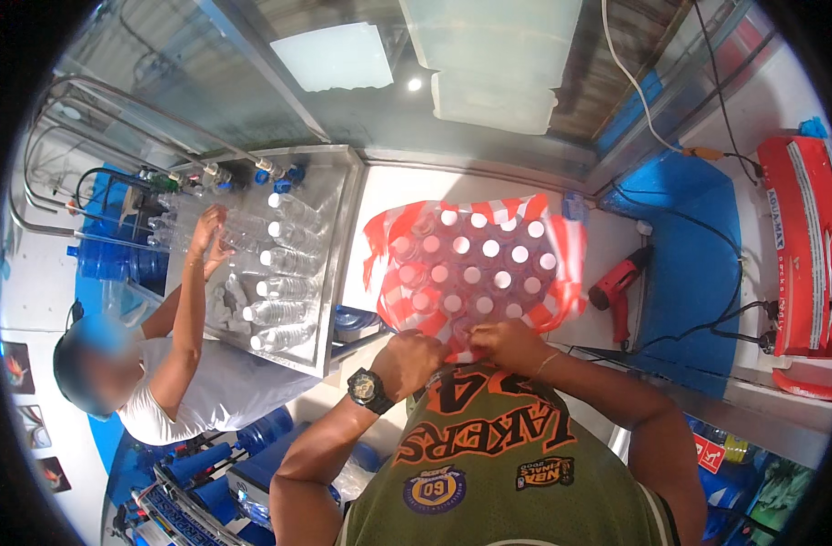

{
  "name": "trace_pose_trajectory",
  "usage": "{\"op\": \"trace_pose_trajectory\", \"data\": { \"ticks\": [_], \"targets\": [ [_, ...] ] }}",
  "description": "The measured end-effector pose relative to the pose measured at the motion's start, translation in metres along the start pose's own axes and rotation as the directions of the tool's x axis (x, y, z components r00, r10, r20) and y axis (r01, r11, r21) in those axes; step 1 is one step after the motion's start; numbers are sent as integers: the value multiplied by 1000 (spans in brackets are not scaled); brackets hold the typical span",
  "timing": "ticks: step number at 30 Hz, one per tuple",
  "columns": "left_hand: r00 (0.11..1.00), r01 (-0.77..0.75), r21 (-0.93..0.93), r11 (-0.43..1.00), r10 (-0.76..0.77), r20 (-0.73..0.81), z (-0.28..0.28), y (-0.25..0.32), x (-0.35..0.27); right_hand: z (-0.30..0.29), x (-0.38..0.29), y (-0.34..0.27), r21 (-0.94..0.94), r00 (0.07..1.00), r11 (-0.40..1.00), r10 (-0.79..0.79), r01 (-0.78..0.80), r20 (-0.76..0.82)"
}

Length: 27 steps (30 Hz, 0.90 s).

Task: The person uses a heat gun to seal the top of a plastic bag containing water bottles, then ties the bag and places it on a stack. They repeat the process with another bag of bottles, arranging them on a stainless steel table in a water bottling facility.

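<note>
A red-and-white striped plastic bag (571,273) stands before me, filled with water bottles in rows. Their white caps (491,248) face up, and some at the left look pink through the film. My left hand (410,360), with a black watch on the wrist, has the bag's near edge pinched in its fingers. Close beside it, my right hand (513,347) grips the same edge, knuckles up. The fingertips of both hands are partly hidden. Both hands are right in front of my green jersey (484,471).
At left, a person's hands (211,235) are among clear bottles in a steel sink (344,205); capped bottles (286,261) lie along its right side. Bent steel pipes (143,112) arch over it. A red heat gun (619,290) lies right of the bag, near a red box (801,246) and cables.
</note>
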<state>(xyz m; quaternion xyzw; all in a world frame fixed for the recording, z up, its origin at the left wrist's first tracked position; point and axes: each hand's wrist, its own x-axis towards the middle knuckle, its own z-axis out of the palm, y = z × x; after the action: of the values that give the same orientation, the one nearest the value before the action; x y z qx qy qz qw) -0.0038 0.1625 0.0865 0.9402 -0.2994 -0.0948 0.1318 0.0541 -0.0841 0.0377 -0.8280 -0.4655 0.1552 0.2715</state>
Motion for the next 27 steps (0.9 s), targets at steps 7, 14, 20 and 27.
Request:
{"op": "trace_pose_trajectory", "data": {
  "ticks": [7, 14, 20, 27],
  "targets": [
    [998, 44, -66, 997, -40, 57, -5, -2, -5, 15, 18, 11, 65, 996, 995, 82, -80, -30],
    [871, 49, -335, 941, -205, -447, -22, 3, -16, 18, 12, -1, 52, 980, 991, 133, -126, -149],
    [334, 271, -843, 464, -867, -370, 18, -11, 1, 7, 11, -14, 372, 901, 911, 303, -178, -310],
    [551, -78, -996, 46, -831, -81, 81, 24, 9, 5, 22, -2, 89, 930, 940, 339, -329, -141]
  ]
}}
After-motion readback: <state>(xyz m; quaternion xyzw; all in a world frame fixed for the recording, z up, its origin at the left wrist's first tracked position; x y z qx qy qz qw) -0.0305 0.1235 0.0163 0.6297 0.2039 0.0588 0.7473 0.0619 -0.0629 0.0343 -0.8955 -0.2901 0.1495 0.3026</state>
